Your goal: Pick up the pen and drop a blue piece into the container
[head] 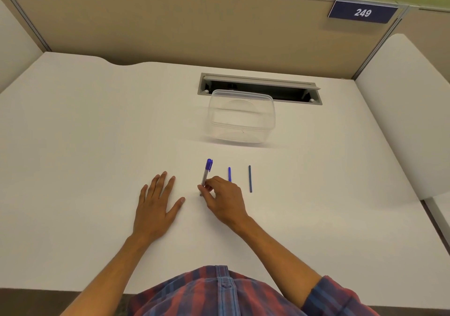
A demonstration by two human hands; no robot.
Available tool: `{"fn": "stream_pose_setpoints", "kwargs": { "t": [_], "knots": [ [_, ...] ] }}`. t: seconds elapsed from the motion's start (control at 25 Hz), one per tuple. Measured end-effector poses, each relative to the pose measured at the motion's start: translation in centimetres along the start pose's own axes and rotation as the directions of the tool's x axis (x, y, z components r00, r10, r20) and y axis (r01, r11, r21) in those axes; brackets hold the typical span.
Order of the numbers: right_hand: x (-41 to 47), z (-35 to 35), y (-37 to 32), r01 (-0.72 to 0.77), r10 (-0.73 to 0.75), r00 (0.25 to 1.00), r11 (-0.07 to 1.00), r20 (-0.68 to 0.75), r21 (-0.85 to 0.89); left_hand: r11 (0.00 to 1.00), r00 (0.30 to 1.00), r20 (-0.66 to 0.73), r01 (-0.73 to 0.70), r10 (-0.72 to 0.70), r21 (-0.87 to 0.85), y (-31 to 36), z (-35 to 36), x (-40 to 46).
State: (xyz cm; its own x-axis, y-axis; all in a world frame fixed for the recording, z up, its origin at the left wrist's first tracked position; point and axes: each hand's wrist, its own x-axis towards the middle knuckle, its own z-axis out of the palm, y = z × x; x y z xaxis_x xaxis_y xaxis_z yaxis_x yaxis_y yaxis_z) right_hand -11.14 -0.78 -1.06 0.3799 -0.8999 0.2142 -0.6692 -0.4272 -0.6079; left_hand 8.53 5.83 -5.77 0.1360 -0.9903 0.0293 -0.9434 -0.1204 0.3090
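My right hand point(222, 200) pinches the lower barrel of a pen with a blue cap point(207, 171), which points away from me on the white desk point(85, 133). Just right of it lies a second blue pen point(229, 174), its near end hidden behind my knuckles. A darker blue pen point(250, 179) lies further right, apart from my hand. My left hand point(157, 203) rests flat on the desk, fingers spread, a short way left of the capped pen. A clear plastic container point(242, 117) stands beyond the pens.
A grey cable slot point(260, 82) is sunk into the desk behind the container. Beige partition walls enclose the desk at the back and sides, with a blue sign reading 249 point(362, 12) at the upper right. My plaid shirt fills the bottom edge.
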Motion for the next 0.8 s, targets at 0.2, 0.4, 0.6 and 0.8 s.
{"fn": "stream_pose_setpoints", "kwargs": {
  "t": [0.2, 0.4, 0.6, 0.8],
  "knots": [
    [2.0, -1.8, -0.9, -0.003, 0.003, 1.0, 1.0, 0.001, 0.03, 1.0, 1.0, 0.003, -0.001, 0.001, 0.002, 0.1, -0.1, 0.1],
    [3.4, -3.1, -1.3, -0.023, 0.023, 1.0, 0.999, -0.001, 0.038, 1.0, 1.0, 0.007, 0.002, -0.002, -0.003, 0.1, -0.2, 0.1],
    [3.8, -4.1, -1.8, -0.062, 0.066, 0.997, 0.992, -0.033, 0.11, 1.0, 1.0, 0.014, 0.007, -0.007, -0.006, 0.2, -0.2, 0.1],
    [3.9, -4.8, -2.2, -0.084, 0.105, 0.991, 0.966, -0.078, 0.244, 1.0, 1.0, 0.012, 0.011, -0.011, -0.013, 0.4, -0.5, 0.0]
  ]
}}
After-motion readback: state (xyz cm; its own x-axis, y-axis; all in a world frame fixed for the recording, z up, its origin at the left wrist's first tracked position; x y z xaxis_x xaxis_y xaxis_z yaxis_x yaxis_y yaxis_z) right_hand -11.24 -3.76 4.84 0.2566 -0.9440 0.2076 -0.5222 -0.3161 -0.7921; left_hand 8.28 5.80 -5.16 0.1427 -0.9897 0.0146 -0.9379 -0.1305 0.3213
